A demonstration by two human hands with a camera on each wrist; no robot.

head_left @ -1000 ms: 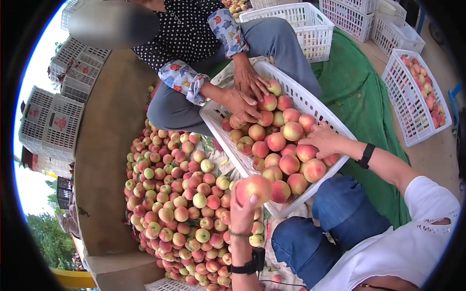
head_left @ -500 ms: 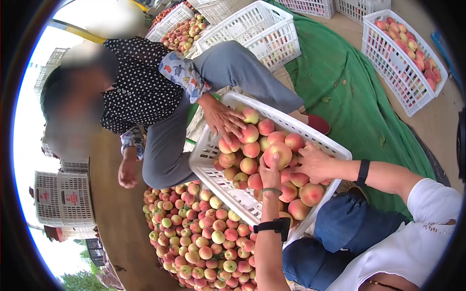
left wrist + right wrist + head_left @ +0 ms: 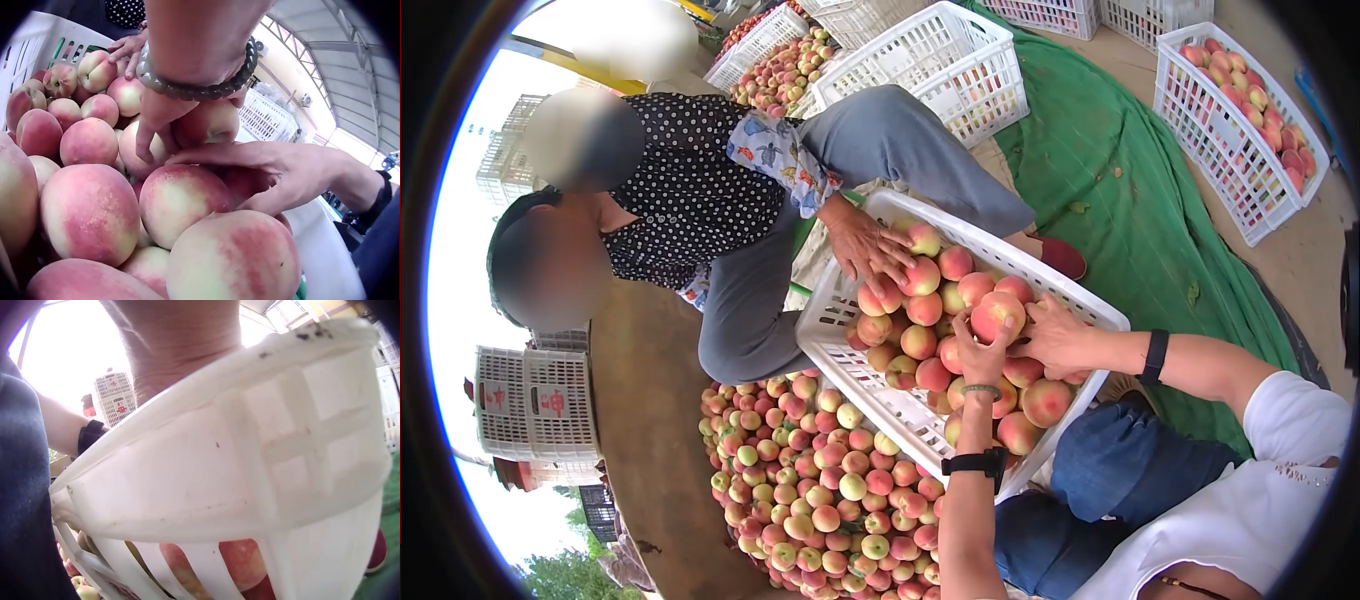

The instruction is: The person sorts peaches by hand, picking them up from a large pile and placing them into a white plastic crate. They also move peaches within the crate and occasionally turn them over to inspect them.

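Observation:
My left hand [image 3: 985, 350], with a beaded bracelet at its wrist, grips a red and yellow peach [image 3: 998, 313] over the white crate [image 3: 870, 395]. That peach [image 3: 209, 122] shows under the fingers in the left wrist view. Close beside it, my right hand [image 3: 1055, 338] reaches into the crate, and in the left wrist view its fingers and thumb curl round a darker red peach [image 3: 244, 184] among the others. The crate's wall [image 3: 175, 481] hides the right hand's fingers in the right wrist view. Several peaches [image 3: 90, 212] fill the crate around both hands.
Across the crate sits another person, whose hand [image 3: 865, 245] rests on peaches. A large heap of peaches [image 3: 830, 500] lies left of the crate. Green cloth [image 3: 1110, 180] covers the ground behind. White crates [image 3: 940, 70] stand farther back, one with peaches [image 3: 1255, 100] at right.
My left hand has carried its peach from beside the crate to over it, next to my right hand. The other person has taken one hand off the peaches. The head view has shifted.

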